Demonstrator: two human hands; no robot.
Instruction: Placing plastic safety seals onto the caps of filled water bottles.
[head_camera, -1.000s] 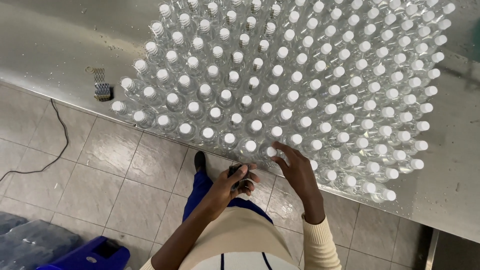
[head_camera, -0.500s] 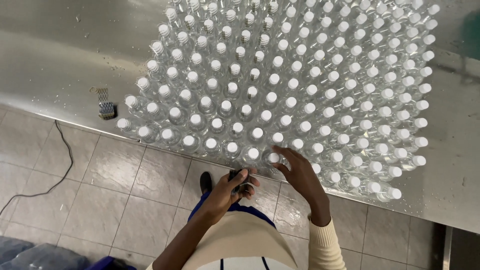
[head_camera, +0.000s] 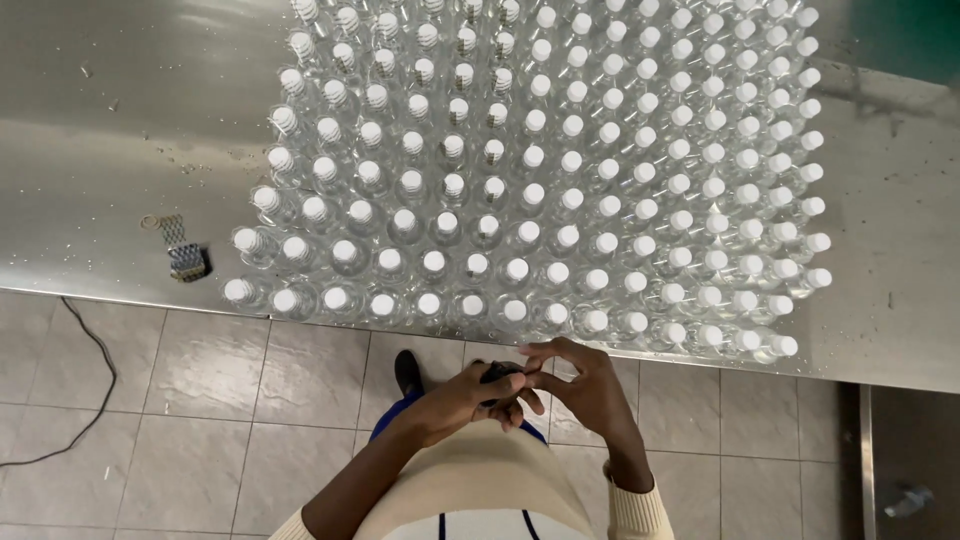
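The right hand (head_camera: 590, 385) has been drawn back from the capped bottles (head_camera: 540, 180) on the steel table (head_camera: 110, 130); a small dark object (head_camera: 498, 375), below the table edge, is now gripped by both it and the left hand (head_camera: 465, 395).

Looking straight down here. Both hands meet just off the near edge of the steel table (head_camera: 120, 120), over the tiled floor (head_camera: 200, 420). The left hand (head_camera: 460, 400) cups a small dark object (head_camera: 497, 374), can't tell what it is, and the right hand (head_camera: 585, 385) pinches at it with its fingertips. The table carries a big block of clear capped bottles (head_camera: 540, 170) reaching its near edge. A small metal clip (head_camera: 185, 258) lies beside the bottles' near-left corner. A dark cable (head_camera: 90, 370) trails across the floor on the left.
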